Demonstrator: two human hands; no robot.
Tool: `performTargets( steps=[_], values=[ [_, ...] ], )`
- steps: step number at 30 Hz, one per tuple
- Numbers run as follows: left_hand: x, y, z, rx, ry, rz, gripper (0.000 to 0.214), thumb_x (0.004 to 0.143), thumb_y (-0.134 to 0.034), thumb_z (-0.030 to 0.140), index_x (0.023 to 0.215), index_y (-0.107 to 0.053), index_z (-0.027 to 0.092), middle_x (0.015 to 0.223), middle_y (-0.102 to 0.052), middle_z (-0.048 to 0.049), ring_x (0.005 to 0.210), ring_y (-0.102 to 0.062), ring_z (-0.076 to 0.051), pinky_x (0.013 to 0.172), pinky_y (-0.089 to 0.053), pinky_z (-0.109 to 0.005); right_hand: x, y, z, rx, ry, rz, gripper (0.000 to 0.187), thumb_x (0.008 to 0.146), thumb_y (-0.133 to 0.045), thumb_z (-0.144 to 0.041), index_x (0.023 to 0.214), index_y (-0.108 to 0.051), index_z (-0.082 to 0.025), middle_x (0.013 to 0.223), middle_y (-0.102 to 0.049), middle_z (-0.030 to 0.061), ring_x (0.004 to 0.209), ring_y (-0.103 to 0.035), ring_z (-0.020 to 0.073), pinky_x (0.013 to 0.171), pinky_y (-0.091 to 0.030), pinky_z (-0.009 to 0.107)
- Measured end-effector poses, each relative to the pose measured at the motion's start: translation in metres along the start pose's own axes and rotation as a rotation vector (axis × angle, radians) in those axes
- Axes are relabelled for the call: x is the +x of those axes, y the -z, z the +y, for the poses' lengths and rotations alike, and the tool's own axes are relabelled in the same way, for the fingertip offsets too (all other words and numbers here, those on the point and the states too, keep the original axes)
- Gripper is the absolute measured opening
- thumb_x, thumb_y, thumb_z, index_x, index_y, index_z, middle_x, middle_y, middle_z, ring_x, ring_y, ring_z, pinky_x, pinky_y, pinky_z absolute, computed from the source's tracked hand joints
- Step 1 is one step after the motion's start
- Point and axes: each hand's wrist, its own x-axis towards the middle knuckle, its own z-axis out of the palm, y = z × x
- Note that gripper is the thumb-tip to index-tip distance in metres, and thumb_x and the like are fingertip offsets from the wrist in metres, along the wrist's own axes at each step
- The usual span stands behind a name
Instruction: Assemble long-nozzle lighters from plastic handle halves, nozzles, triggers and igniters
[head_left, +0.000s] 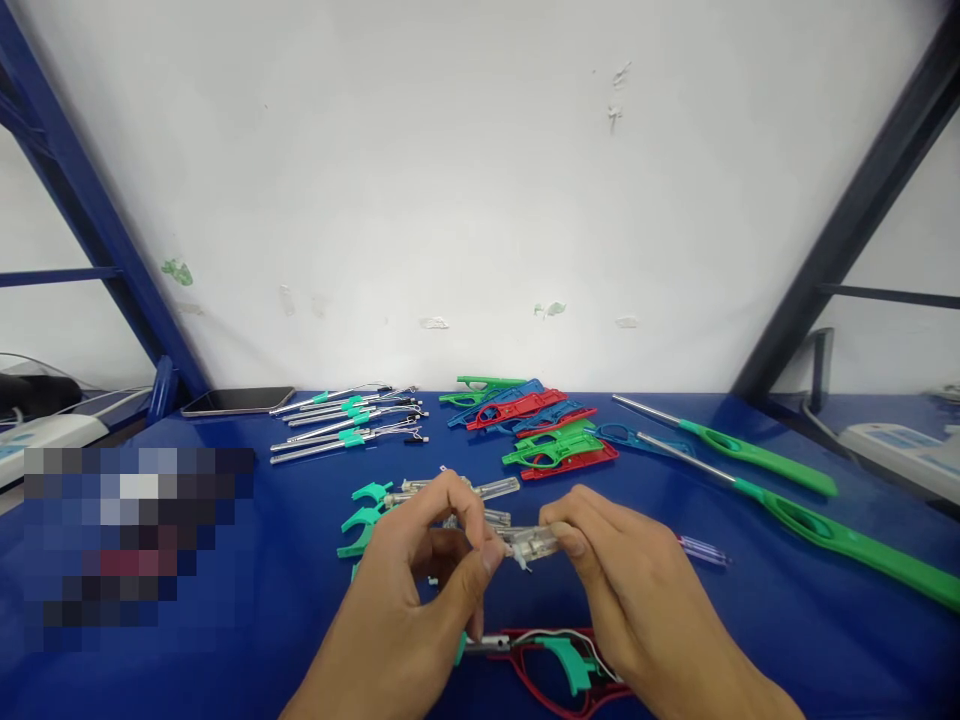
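Both my hands are raised over the blue table [750, 610] near its front edge. My left hand [420, 590] and my right hand [622, 580] pinch the two ends of a small clear plastic tube part [529, 542] between thumb and fingers. Under my hands lies a red lighter shell [559, 672] with a teal trigger and thin wires in it. Just behind my left hand lie several clear tube parts with teal triggers [375, 505].
Several metal rods with teal fittings [349, 420] lie at the back left next to a dark phone [236, 400]. A pile of green, blue and red lighter shells [536, 425] sits at the back centre. Two finished green long lighters [795, 500] lie at the right. A white wall stands behind.
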Motion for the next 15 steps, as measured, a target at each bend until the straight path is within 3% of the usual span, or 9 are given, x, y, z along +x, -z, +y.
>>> performTargets(
  steps=[7, 15],
  values=[
    [0.002, -0.001, -0.013, -0.281, 0.03, -0.02, 0.039, 0.099, -0.078, 0.043, 0.08, -0.052, 0.021, 0.082, -0.064, 0.006, 0.045, -0.056, -0.002, 0.044, -0.04, -0.014, 0.0, 0.001, 0.0, -0.003, 0.015, 0.012, 0.036, 0.117, -0.032, -0.025, 0.091, -0.057, -0.025, 0.075, -0.06, -0.003, 0.06, -0.055, 0.0149, 0.058, -0.038, 0.03],
    [-0.003, -0.005, -0.012, -0.286, 0.0, 0.091, 0.047, 0.095, -0.081, 0.035, 0.073, -0.042, 0.02, 0.079, -0.066, 0.0058, 0.045, -0.055, -0.004, 0.045, -0.046, -0.016, -0.003, -0.003, 0.0, -0.024, 0.0, -0.012, 0.034, 0.118, -0.032, -0.026, 0.093, -0.057, -0.026, 0.076, -0.062, -0.0042, 0.059, -0.055, 0.0154, 0.058, -0.035, 0.03]
  ],
)
